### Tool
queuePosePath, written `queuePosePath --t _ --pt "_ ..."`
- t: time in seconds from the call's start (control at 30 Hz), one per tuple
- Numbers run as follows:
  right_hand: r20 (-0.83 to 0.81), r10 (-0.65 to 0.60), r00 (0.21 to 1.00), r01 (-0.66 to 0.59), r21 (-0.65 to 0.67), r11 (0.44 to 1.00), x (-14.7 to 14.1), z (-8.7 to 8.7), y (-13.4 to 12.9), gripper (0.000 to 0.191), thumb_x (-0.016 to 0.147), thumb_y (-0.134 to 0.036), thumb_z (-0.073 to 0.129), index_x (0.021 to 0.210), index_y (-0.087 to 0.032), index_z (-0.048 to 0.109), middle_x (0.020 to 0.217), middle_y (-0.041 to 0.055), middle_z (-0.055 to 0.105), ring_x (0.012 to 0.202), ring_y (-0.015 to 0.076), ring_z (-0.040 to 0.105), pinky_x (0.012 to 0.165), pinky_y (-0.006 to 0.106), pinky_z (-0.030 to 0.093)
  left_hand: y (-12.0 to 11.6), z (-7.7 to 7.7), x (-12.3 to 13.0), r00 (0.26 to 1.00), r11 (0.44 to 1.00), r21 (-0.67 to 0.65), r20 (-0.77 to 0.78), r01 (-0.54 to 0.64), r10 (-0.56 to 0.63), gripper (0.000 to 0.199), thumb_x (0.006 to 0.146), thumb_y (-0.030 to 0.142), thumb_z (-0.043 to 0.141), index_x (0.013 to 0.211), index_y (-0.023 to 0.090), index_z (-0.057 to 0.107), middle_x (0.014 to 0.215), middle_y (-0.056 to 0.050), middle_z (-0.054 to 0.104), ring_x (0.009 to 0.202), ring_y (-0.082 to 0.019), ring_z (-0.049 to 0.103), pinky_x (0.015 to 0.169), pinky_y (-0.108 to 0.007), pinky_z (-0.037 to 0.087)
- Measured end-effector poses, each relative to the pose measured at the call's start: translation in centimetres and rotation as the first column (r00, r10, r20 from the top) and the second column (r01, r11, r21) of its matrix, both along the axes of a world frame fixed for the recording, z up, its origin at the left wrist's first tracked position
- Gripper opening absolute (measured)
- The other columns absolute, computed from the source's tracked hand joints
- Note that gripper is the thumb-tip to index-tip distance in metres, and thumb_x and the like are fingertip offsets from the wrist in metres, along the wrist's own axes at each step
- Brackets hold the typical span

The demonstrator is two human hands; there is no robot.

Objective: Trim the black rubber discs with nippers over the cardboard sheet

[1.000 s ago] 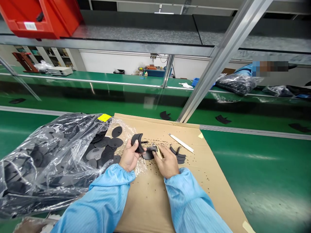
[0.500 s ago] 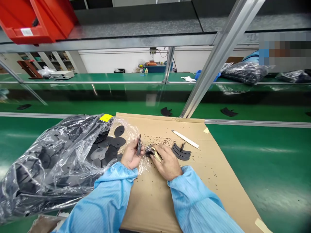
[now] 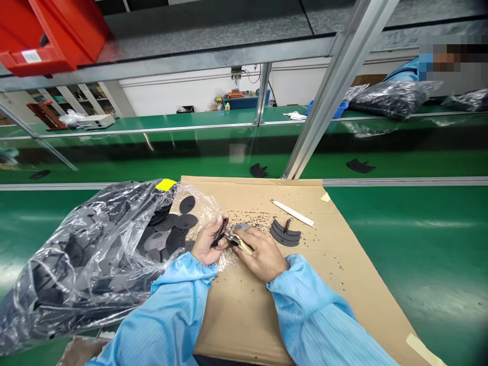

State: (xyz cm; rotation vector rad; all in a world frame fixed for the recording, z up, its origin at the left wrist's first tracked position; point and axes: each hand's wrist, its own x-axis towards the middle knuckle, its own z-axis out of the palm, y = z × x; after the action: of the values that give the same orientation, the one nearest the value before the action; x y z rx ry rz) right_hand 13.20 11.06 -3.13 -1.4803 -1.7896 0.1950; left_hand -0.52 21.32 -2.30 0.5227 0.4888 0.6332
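My left hand point(image 3: 207, 245) is closed on a flat black plastic part point(image 3: 220, 234), seen nearly edge-on. Cream-handled nippers point(image 3: 244, 246) sit in my closed right hand point(image 3: 265, 252), their metal jaws close to the part; whether they touch it I cannot tell. A grey oval disc point(image 3: 239, 226) shows just beyond the right fingers, and its hold is partly hidden. Right of that hand, a stack of curved black parts point(image 3: 285, 234) lies on the cardboard sheet point(image 3: 236, 315). Tiny dark bits point(image 3: 255, 218) are scattered beyond the hands.
A clear plastic bag point(image 3: 95, 254) full of black oval discs covers the left side. A white-handled knife point(image 3: 292, 212) lies at the back right. A metal post point(image 3: 324, 101) rises behind the cardboard. The red bin point(image 3: 61, 53) stands on the upper shelf. A co-worker's blue sleeve point(image 3: 406, 70) shows far right.
The black part in my left hand has turned and tilted. The nippers' jaws have come nearer to it. The grey disc now shows its flat face behind my right hand. The camera view has shifted slightly.
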Motion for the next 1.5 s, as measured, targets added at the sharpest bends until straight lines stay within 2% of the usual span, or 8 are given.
queuePosePath --t 0.17,0.67,0.77,0.87,0.97,1.13,1.37,1.5 --pt "-0.004 0.038 0.999 -0.038 -0.062 0.997 0.2 0.4 -0.3 0.025 0.092 -0.024 0.051 0.112 -0.019 0.064 0.088 0.0048 0.060 0.080 0.0175 0.058 0.076 0.029 0.046 0.0 -0.2 0.0 1.000 1.000 0.023 -0.001 0.017 -0.017 0.051 0.058 0.031 0.090 0.096 0.013 0.061 0.069 0.002 0.056 0.037 -0.002 0.037 0.031 -0.012 0.022" --pt "0.152 -0.039 0.988 0.069 -0.198 0.978 0.6 0.5 -0.8 0.023 0.088 -0.020 0.050 0.101 -0.024 0.069 0.084 0.0031 0.063 0.078 0.0180 0.060 0.070 0.025 0.045 -0.1 -0.7 0.3 0.984 0.993 0.120 -0.175 -0.020 0.041 0.056 0.057 0.036 0.091 0.098 0.010 0.064 0.068 0.000 0.055 0.042 -0.003 0.038 0.033 -0.013 0.027" --pt "0.146 -0.239 0.960 0.256 -0.110 0.960 1.1 -0.4 -0.4 0.024 0.089 -0.025 0.054 0.109 -0.023 0.066 0.089 0.0039 0.063 0.079 0.0188 0.059 0.071 0.028 0.045 -0.1 -0.5 0.5 0.983 0.987 0.102 -0.124 -0.125 0.137 0.052 0.065 0.033 0.087 0.104 0.011 0.061 0.071 0.001 0.055 0.044 -0.004 0.042 0.035 -0.014 0.029" --pt "0.216 -0.508 0.834 0.525 -0.024 0.851 2.2 -1.5 0.2 0.037 0.087 -0.034 0.063 0.120 -0.017 0.062 0.099 0.0089 0.061 0.089 0.0252 0.057 0.077 0.035 0.045 0.1 -0.5 0.8 0.961 0.967 0.049 -0.107 -0.250 0.254 0.043 0.068 0.026 0.085 0.101 0.012 0.060 0.078 -0.002 0.060 0.057 -0.010 0.055 0.045 -0.017 0.043" --pt "0.315 -0.581 0.750 0.614 -0.006 0.789 3.6 -2.4 0.7 0.046 0.087 -0.039 0.065 0.125 -0.014 0.058 0.107 0.0129 0.060 0.100 0.0312 0.054 0.084 0.043 0.043 0.2 -0.7 1.0 0.939 0.940 0.045 -0.045 -0.338 0.340 0.040 0.064 0.021 0.087 0.092 0.012 0.059 0.087 -0.004 0.064 0.072 -0.014 0.061 0.056 -0.020 0.050" --pt "0.392 -0.507 0.767 0.527 0.064 0.847 3.7 -2.2 1.0 0.042 0.089 -0.035 0.063 0.124 -0.014 0.057 0.126 0.0156 0.054 0.118 0.0337 0.047 0.102 0.054 0.030 0.3 -1.0 1.1 0.904 0.902 0.103 -0.052 -0.419 0.425 0.045 0.059 0.027 0.090 0.087 0.012 0.057 0.070 0.002 0.055 0.054 -0.006 0.048 0.044 -0.015 0.039" --pt "0.480 -0.157 0.863 0.201 -0.040 0.979 0.8 -1.2 1.6 0.042 0.091 -0.014 0.050 0.133 -0.014 0.050 0.135 0.0115 0.050 0.130 0.0279 0.038 0.113 0.055 0.016 0.3 -1.3 1.3 0.913 0.903 0.141 0.013 -0.405 0.407 0.042 0.062 0.020 0.086 0.092 0.010 0.058 0.079 -0.003 0.060 0.067 -0.012 0.057 0.060 -0.023 0.049" --pt "0.405 -0.152 0.902 0.204 -0.088 0.975 1.1 -1.1 1.6 0.040 0.086 -0.018 0.062 0.126 -0.014 0.059 0.108 0.0118 0.060 0.105 0.0284 0.051 0.101 0.051 0.036 0.3 -1.7 1.3 0.922 0.913 0.144 -0.015 -0.381 0.387 0.041 0.061 0.021 0.087 0.090 0.011 0.059 0.078 -0.003 0.060 0.070 -0.014 0.059 0.063 -0.025 0.051"
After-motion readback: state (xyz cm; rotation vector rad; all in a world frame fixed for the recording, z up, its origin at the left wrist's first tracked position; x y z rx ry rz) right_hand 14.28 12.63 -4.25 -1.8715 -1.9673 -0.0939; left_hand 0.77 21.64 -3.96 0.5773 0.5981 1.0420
